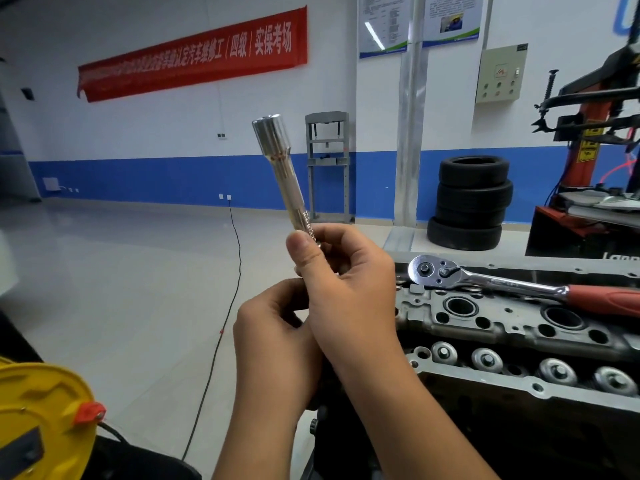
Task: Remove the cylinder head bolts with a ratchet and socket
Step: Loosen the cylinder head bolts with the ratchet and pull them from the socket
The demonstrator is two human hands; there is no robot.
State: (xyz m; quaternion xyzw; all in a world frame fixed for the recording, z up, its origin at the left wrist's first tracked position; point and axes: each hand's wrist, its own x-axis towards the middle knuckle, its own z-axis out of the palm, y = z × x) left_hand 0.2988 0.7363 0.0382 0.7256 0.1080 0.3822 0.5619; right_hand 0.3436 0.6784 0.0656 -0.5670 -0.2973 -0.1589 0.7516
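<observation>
Both hands met in front of the cylinder head, off its near-left corner. Right hand pinched the lower end of a long chrome socket, thumb pressed on the shank, fingers curled behind. Left hand sat just below and against it, fingers curled toward the socket's bottom end; what it gripped there was hidden by the right hand. Socket stood nearly upright, open end up, tilted slightly left.

Handling, as a judgement: solid steel, stiff, moderately heavy for its size, polished so likely slippery with oily fingers. Best held low on the shank, as here, leaving the drive end free to mate with the ratchet.

Ratchet lay across the top of the cylinder head, untouched, head end nearest the hands, red grip running off to the right. Socket not yet fitted, so the step in hand looked like tool assembly; no bolt work begun.

Cylinder head's recesses: large round bores along the upper deck looked dark and hollow. Along the near edge a row of round metal caps sat in their pockets. Head bolts themselves couldn't be made out.

Further from the cylinder head: tyre stack behind it, red banner on the far wall, yellow reel down to the left.
</observation>
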